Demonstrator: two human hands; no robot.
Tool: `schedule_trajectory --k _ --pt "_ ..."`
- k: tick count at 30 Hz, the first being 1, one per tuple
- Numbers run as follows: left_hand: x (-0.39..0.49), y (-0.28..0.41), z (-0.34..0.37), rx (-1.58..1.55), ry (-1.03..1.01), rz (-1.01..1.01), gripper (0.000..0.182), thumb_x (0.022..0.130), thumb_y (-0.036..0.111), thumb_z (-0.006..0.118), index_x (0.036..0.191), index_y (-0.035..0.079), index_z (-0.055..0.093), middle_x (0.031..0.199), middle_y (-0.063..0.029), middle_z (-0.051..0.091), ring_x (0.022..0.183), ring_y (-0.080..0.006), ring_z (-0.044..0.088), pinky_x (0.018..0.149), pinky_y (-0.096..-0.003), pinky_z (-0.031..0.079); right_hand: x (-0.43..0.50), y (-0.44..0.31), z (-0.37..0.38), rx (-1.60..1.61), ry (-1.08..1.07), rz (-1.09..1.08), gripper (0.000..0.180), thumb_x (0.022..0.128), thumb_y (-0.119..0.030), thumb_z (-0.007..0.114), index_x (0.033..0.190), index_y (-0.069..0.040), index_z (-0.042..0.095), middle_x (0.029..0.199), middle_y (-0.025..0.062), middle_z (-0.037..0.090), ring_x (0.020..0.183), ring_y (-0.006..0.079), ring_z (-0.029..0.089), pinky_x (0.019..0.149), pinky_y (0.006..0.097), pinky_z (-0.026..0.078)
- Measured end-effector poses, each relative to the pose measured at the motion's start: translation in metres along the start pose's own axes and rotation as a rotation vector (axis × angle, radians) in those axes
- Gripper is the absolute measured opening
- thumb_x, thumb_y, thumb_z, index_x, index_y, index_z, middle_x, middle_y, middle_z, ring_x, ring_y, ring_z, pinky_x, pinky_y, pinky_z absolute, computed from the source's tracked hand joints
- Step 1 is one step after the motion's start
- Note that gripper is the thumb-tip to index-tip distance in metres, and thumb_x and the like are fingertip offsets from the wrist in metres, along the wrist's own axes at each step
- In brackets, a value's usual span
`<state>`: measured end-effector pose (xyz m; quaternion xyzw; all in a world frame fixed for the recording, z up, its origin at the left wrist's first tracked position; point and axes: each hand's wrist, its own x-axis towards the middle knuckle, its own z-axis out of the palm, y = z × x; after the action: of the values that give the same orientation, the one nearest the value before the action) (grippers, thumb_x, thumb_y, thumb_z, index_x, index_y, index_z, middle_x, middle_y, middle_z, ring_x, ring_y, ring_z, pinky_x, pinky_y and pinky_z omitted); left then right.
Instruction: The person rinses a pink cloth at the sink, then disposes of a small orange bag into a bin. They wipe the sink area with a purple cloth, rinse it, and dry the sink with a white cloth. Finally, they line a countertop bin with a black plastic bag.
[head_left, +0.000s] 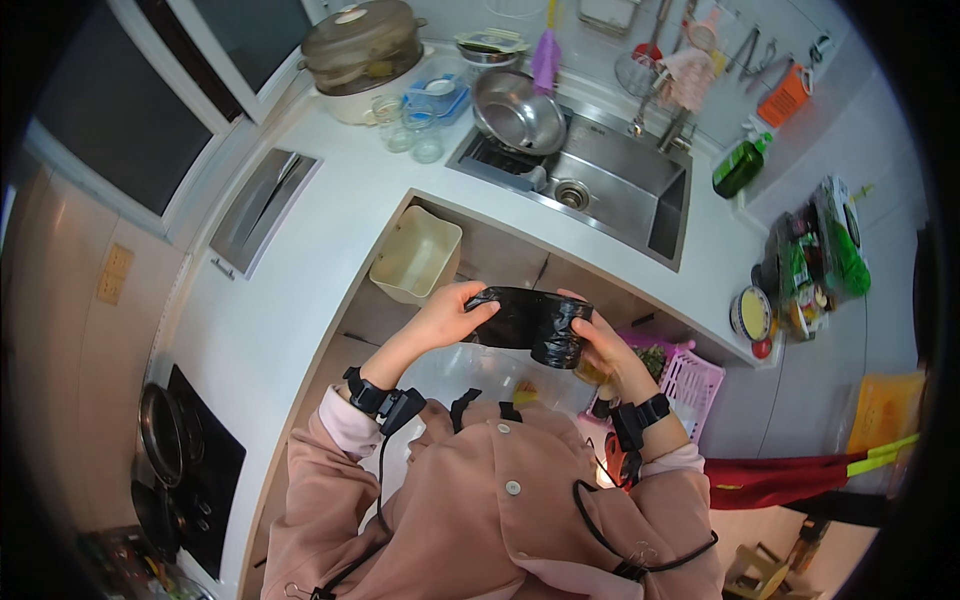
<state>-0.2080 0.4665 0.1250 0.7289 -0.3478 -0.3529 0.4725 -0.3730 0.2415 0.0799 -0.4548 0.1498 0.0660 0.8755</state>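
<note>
Between my two hands is a roll of black plastic bags (561, 330), with a flat strip (510, 319) drawn out from it to the left. My left hand (452, 313) pinches the loose end of that strip, thumb on top. My right hand (606, 346) grips the roll at its right side, with the thumb on the near face and some fingers hidden behind. Just beyond my left hand, a cream plastic bin (420, 251) stands on the floor in the counter's recess; its inside shows no bag.
The white counter (315, 225) bends around the recess. On it are a steel sink (615, 172) with a metal bowl (517, 112), glass jars (420, 135), a steamer (364, 52) and a cooktop (202, 472). A pink basket (694, 382) stands right, below counter height.
</note>
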Motion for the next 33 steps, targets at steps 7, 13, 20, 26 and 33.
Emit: schedule_trajectory --k 7,13,20,26,33 --pt "0.014 0.02 0.015 0.122 0.059 0.011 0.024 0.088 0.021 0.059 0.085 -0.003 0.061 0.068 0.0035 0.058 0.064 -0.0056 0.051 0.057 -0.0248 0.044 -0.008 -0.005 0.0 -0.354 0.222 -0.222 0.084 0.07 -0.015 0.076 0.138 -0.008 0.026 0.117 0.0112 0.052 0.108 0.0206 0.052 0.094 0.0354 0.041" --pt "0.028 0.035 0.06 0.358 0.064 0.144 0.022 0.085 0.021 0.061 0.085 -0.001 0.06 0.058 -0.0093 0.055 0.05 -0.0159 0.049 0.049 -0.0308 0.04 0.006 -0.002 -0.002 -0.635 0.563 -0.498 0.059 0.066 -0.006 0.068 0.117 -0.005 0.039 0.104 0.0113 0.054 0.097 0.0195 0.054 0.085 0.0329 0.044" --pt "0.059 0.031 0.096 0.013 -0.031 0.165 0.021 0.088 0.019 0.059 0.088 -0.002 0.061 0.073 0.0005 0.059 0.065 -0.0058 0.048 0.057 -0.0241 0.042 -0.023 0.005 -0.053 -0.464 0.588 -0.515 0.059 0.067 -0.01 0.07 0.118 -0.008 0.04 0.105 0.0091 0.052 0.098 0.0179 0.052 0.088 0.0312 0.042" --pt "0.094 0.02 0.151 -0.273 -0.263 0.121 0.024 0.097 0.018 0.041 0.112 0.001 0.049 0.094 -0.0036 0.057 0.085 -0.0093 0.05 0.077 -0.0253 0.043 -0.097 0.022 -0.077 -0.267 0.503 -0.556 0.065 0.068 -0.008 0.069 0.124 -0.009 0.037 0.109 0.0081 0.05 0.104 0.0183 0.049 0.092 0.0336 0.04" --pt "0.138 0.017 0.258 -0.057 -0.181 0.004 0.029 0.096 0.02 0.038 0.11 -0.002 0.048 0.089 -0.0135 0.056 0.082 -0.0235 0.052 0.078 -0.0327 0.042 -0.136 0.048 -0.078 -0.49 0.905 -0.566 0.076 0.054 -0.009 0.073 0.121 -0.008 0.037 0.109 0.0117 0.049 0.104 0.0227 0.05 0.091 0.033 0.041"
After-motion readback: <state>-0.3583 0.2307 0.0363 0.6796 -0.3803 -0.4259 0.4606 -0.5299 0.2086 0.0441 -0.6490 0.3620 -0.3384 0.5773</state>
